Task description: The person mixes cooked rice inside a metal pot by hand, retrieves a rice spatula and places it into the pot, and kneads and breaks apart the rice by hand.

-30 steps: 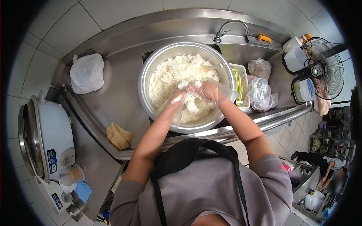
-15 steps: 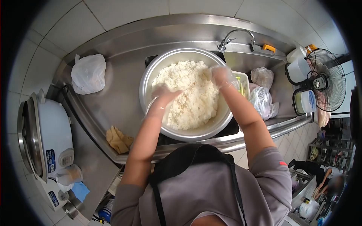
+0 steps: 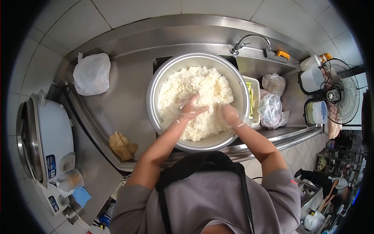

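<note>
The left hand (image 3: 191, 109) has a loose grip, fingers spread on the rice (image 3: 198, 82); the right hand (image 3: 230, 115) meets the rice too, fingertips hidden, so I cannot tell its grip. The rice heaps inside a large pot (image 3: 151, 97). Just right sits a basket (image 3: 256, 117) of green stalks (image 3: 251, 99); leftward on the steel table (image 3: 120, 109) lie a tan cloth (image 3: 122, 146) and white bag (image 3: 92, 74)

White rice (image 3: 198, 80) lay clumped and uneven in a round, silver pot (image 3: 198, 61), its wall bare at near right.
</note>
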`<state>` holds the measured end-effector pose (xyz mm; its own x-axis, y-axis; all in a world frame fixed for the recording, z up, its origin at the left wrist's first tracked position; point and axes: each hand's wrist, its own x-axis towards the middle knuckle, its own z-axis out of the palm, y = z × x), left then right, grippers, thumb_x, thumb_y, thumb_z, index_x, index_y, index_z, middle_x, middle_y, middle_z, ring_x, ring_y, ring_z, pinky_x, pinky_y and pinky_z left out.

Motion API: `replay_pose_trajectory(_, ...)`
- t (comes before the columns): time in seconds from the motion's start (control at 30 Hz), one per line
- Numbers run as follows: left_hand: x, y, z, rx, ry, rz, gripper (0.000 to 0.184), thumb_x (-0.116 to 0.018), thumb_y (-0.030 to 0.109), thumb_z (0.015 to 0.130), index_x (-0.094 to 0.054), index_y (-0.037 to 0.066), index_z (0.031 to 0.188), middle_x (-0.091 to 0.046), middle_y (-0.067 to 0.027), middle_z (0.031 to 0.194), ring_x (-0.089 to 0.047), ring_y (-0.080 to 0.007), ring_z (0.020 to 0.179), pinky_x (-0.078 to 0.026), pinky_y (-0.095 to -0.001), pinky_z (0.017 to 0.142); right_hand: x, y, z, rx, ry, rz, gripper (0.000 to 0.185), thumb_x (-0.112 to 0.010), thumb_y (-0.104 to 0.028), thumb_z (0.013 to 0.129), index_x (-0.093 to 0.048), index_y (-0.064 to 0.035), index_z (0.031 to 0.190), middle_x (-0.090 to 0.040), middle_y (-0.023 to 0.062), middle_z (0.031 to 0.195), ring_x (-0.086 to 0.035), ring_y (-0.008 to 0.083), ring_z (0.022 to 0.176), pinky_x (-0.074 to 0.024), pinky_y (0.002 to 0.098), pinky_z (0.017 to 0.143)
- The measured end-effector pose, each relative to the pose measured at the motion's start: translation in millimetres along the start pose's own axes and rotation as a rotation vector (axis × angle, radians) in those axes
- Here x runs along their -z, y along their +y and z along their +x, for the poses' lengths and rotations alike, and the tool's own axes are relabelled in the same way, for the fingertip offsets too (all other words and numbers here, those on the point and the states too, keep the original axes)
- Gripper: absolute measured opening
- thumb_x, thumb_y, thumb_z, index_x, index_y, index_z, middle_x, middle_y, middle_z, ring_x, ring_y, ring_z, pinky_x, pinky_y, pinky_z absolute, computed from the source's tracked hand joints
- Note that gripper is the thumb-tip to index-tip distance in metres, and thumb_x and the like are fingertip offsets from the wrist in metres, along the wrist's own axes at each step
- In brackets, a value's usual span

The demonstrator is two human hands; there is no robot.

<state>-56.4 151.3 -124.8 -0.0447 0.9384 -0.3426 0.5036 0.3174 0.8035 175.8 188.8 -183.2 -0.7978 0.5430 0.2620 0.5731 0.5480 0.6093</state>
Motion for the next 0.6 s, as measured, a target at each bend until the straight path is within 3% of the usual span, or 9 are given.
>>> replay_pose_trajectory(0.03,-4,9,-10,0.017,-0.015,-0.095,0.094,-0.075,0.056,0.059,-0.038,0.009,0.131,-0.038,-0.021,0.133,-0.035,-0.0376,0.124,-0.03,-0.0411,0.104,8,0,1,0.011,0.029,-0.029,0.012,-0.049,-0.014,0.079,-0.057,-0.0071,0.072,-0.054,0.0075,0.061,-0.055,0.0214,0.051,-0.044,0.0346,0.046)
replay_pose_trajectory(0.1,-19,23,-27,0.047,-0.046,-0.283,0.096,-0.076,0.053,0.059,-0.035,0.009,0.133,-0.038,-0.0209,0.134,-0.035,-0.0377,0.123,-0.031,-0.0401,0.103,13,2,6,-0.096,-0.23,0.513,0.012,-0.051,-0.017,0.078,-0.056,-0.0089,0.07,-0.052,0.0069,0.059,-0.052,0.0206,0.049,-0.0422,0.035,0.044)
replay_pose_trajectory(0.17,-53,15,-29,-0.071,0.129,-0.32,0.095,-0.077,0.049,0.061,-0.034,0.008,0.134,-0.047,-0.0197,0.124,-0.045,-0.0315,0.115,-0.038,-0.0369,0.095,32,13,10,-0.119,-0.074,0.452,0.014,-0.052,-0.02,0.077,-0.055,-0.0097,0.068,-0.051,0.0066,0.058,-0.052,0.0201,0.048,-0.0416,0.0348,0.043)
replay_pose_trajectory(0.27,-90,-1,-25,0.009,0.233,-0.271,0.085,-0.072,0.052,0.065,-0.039,0.009,0.13,-0.062,-0.0177,0.099,-0.06,-0.028,0.091,-0.046,-0.035,0.078,53,36,13,-0.018,-0.023,0.329,0.018,-0.051,-0.022,0.078,-0.056,-0.0096,0.066,-0.054,0.0076,0.058,-0.054,0.0224,0.049,-0.0421,0.0363,0.043)
replay_pose_trajectory(0.37,-70,15,-19,0.03,0.086,-0.193,0.081,-0.074,0.047,0.066,-0.042,0.006,0.128,-0.061,-0.0169,0.105,-0.058,-0.0275,0.097,-0.044,-0.0358,0.084,63,58,30,-0.061,-0.068,0.347,0.022,-0.05,-0.023,0.08,-0.058,-0.0089,0.065,-0.056,0.0091,0.058,-0.056,0.0256,0.052,-0.0431,0.0393,0.046)
replay_pose_trajectory(0.4,-59,22,-24,-0.019,0.131,-0.096,0.078,-0.072,0.052,0.064,-0.048,0.004,0.121,-0.064,-0.0164,0.093,-0.061,-0.028,0.086,-0.046,-0.036,0.079,65,65,40,-0.114,-0.083,0.377,0.022,-0.05,-0.022,0.08,-0.058,-0.0086,0.065,-0.057,0.0095,0.059,-0.057,0.0266,0.053,-0.0434,0.0404,0.047)
replay_pose_trajectory(0.5,-42,22,-20,-0.134,-0.008,0.11,0.084,-0.069,0.058,0.064,-0.045,0.002,0.122,-0.06,-0.0202,0.094,-0.059,-0.0299,0.086,-0.045,-0.0396,0.077,71,91,85,-0.099,-0.178,0.417,0.021,-0.049,-0.02,0.08,-0.06,-0.0082,0.067,-0.057,0.0092,0.059,-0.057,0.0271,0.053,-0.0441,0.0429,0.051)
replay_pose_trajectory(0.57,-23,41,-29,-0.04,-0.198,0.238,0.092,-0.073,0.057,0.059,-0.044,-0.001,0.124,-0.052,-0.0245,0.112,-0.052,-0.0335,0.103,-0.041,-0.0383,0.088,86,110,128,-0.066,-0.331,0.407,0.009,-0.053,-0.018,0.074,-0.053,-0.0096,0.072,-0.049,0.0064,0.061,-0.051,0.0213,0.056,-0.0361,0.0365,0.044)
replay_pose_trajectory(0.6,-17,46,-32,0.009,-0.292,0.301,0.095,-0.075,0.057,0.057,-0.043,-0.003,0.124,-0.047,-0.0266,0.121,-0.048,-0.0353,0.111,-0.039,-0.0376,0.093,67,111,140,0.032,-0.133,0.323,0.011,-0.051,-0.017,0.077,-0.058,-0.0107,0.07,-0.054,0.0054,0.062,-0.053,0.0217,0.055,-0.0402,0.0355,0.048)
